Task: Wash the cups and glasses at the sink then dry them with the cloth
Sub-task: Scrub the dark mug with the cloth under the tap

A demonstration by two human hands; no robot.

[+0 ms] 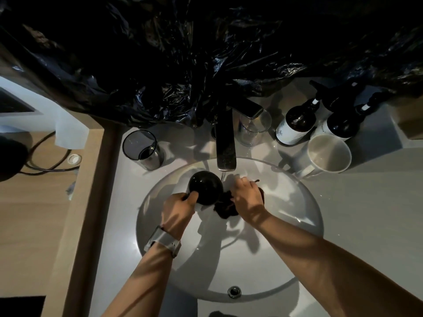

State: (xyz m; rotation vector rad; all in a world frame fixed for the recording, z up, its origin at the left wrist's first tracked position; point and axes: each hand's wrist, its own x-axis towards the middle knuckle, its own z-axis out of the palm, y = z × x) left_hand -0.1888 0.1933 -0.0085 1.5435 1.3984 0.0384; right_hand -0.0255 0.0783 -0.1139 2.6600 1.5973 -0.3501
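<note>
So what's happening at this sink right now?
A person is washing up at a round white sink. The left hand holds a black cup in the basin beside the stream from the faucet, while the right hand grips a dark cloth next to it. On the counter stand a dark glass, a clear glass and a white mug.

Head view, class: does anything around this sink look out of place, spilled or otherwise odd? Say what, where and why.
Crumpled black plastic sheeting hangs over the wall behind the faucet, an odd covering there. Nothing looks spilled or broken: the tumbler, clear glass and white mug stand upright on the counter.
</note>
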